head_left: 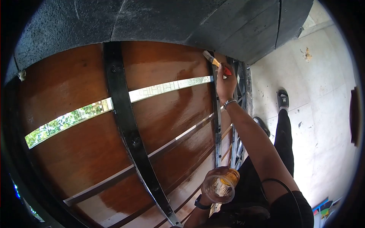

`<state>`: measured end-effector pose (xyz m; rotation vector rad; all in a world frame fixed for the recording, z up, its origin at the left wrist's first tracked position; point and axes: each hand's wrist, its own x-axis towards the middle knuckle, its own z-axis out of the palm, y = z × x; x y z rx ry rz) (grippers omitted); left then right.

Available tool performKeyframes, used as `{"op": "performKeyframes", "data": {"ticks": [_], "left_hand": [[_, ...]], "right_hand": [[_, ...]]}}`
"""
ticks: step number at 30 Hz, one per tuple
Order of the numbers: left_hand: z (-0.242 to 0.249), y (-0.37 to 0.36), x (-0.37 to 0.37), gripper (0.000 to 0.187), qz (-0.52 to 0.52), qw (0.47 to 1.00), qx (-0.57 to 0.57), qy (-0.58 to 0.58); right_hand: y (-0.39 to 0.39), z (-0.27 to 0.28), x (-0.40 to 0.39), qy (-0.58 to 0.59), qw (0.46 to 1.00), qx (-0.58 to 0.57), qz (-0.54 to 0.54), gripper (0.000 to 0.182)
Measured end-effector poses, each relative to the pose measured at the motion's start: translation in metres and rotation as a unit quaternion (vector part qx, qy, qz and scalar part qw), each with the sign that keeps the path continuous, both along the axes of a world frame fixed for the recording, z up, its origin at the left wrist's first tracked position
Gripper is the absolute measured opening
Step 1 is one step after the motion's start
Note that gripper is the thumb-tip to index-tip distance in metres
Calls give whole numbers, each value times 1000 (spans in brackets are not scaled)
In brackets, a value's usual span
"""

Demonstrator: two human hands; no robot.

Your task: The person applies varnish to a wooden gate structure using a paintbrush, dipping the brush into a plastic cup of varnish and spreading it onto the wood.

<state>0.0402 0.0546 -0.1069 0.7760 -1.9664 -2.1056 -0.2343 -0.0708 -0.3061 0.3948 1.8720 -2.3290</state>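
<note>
My right hand (226,85), a bracelet at its wrist, is closed around the handle of a paintbrush (216,62) with a yellow and red handle. Its pale bristles point up and left, right at the upper corner of a reddish-brown wooden board (163,59), just under a dark grey slab. Lower down, close to my body, my left hand (210,176) wraps around a clear plastic cup (219,192). Inside the cup is some amber liquid, with pale smears on its wall. Glossy wet-looking patches show on the boards nearest the brush.
Black metal uprights (131,125) cross the boards, with light showing through the gaps. The dark grey slab (159,21) overhangs along the top. Pale tiled floor (304,114) lies to the right, with my sandalled foot (283,99) on it. Colourful items (325,207) lie at lower right.
</note>
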Motion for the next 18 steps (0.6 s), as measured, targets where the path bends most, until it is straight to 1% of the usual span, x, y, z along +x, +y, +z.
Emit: {"op": "performKeyframes", "data": {"ticks": [1,3,5,7,8,10,11,12,13,14,15,16,18], "left_hand": [[-4,1,7,75,10,1000,22,-16],[-4,3,8,76,22,998,46,-34],[3,5,-3,76,8,999,18,-40],[2,6,-2,73,10,999,8,-44],[2,6,-2,70,10,999,-2,-46],[1,5,-2,67,17,999,9,-27],[1,4,-2,65,22,1000,20,-6],[1,3,-1,65,22,1000,19,-4],[1,2,1,63,12,1000,-7,-7],[0,2,2,62,2,999,-31,-10],[-1,2,2,62,1,999,-30,-9],[-2,2,2,62,5,1000,-25,-8],[-2,4,3,63,10,1000,-18,-8]], "right_hand": [[6,18,-2,-2,1000,1,-1,24],[11,62,1,14,998,-30,54,23],[12,96,19,52,983,-146,100,23],[15,135,28,159,954,-242,75,23],[22,146,30,157,954,-243,76,23],[29,160,30,148,917,-352,115,21],[27,152,30,149,916,-353,116,21],[24,130,30,86,939,-319,95,17],[21,106,30,22,956,-282,74,15],[20,84,27,-4,963,-264,53,15],[20,62,23,-30,969,-245,32,15],[20,41,19,-30,969,-243,31,15],[21,9,12,24,993,-119,-6,14]]}}
